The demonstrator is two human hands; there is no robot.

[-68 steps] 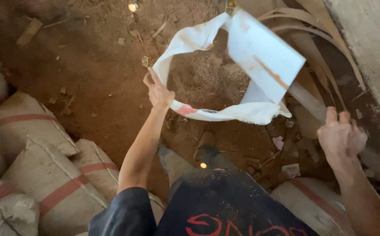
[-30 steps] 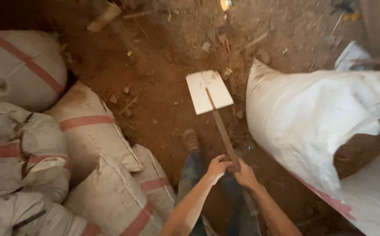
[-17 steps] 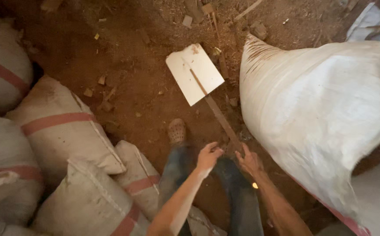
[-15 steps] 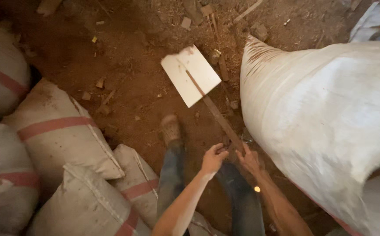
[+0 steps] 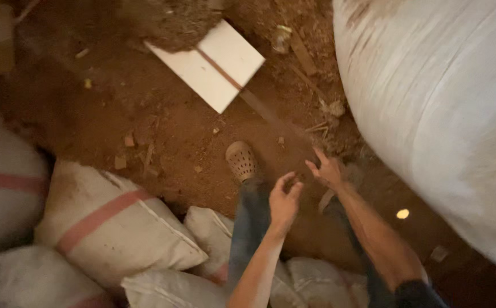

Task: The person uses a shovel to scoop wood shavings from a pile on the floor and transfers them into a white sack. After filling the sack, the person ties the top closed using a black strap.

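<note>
— While looking down past both arms: left hand [image 5: 284, 199] hovering with fingers loosely spread, gripping nothing; right hand [image 5: 326, 169] also spread, just beside the blurred end of the wooden handle [image 5: 271, 117].

— Touching the handle? Cannot tell, too blurred. Shovel [image 5: 208, 65] lying on the dirt floor [image 5: 162, 125], white blade pushing into a brown pile [image 5: 168, 23]. Big white sack [image 5: 436, 108] standing right, striped sacks [image 5: 111, 228] left.
</note>
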